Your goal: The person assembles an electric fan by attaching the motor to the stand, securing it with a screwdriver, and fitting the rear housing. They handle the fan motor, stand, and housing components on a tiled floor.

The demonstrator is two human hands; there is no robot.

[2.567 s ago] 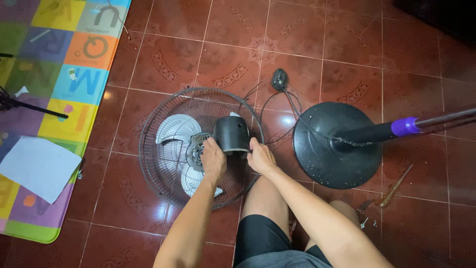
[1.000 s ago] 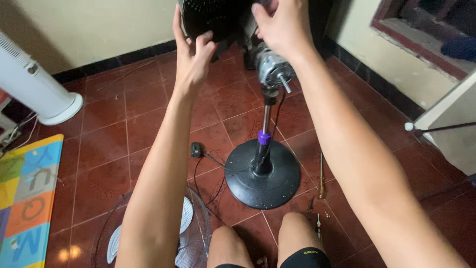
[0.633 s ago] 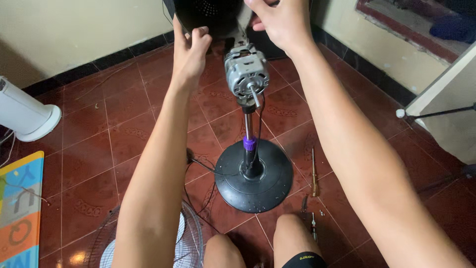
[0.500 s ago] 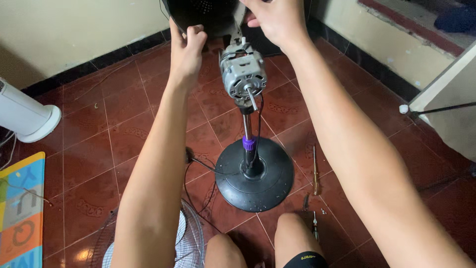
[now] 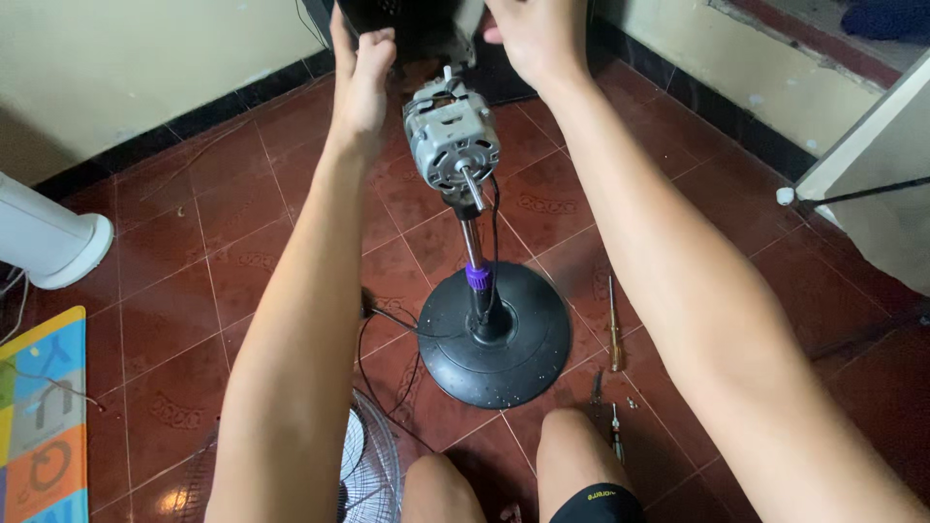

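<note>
Left hand (image 5: 360, 77): grip clamped on black motor cover (image 5: 407, 24)
Right hand (image 5: 528, 39): grip on cover's far side, closure unclear
Bare motor (image 5: 450, 145): just below both hands, atop stand (image 5: 475, 261)

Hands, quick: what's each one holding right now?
Left hand: closed on the edge of the black motor cover.
Right hand: on the same cover at the frame's top edge; fingers cut off, grip cannot be told.

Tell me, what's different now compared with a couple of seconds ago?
The fan stand, earlier lying on the floor, now stands upright with the bare motor on top. The black motor cover, earlier held down at the fan cage, is lifted behind the motor by the left hand and right hand. The cage and screwdriver remain on the floor.
</note>
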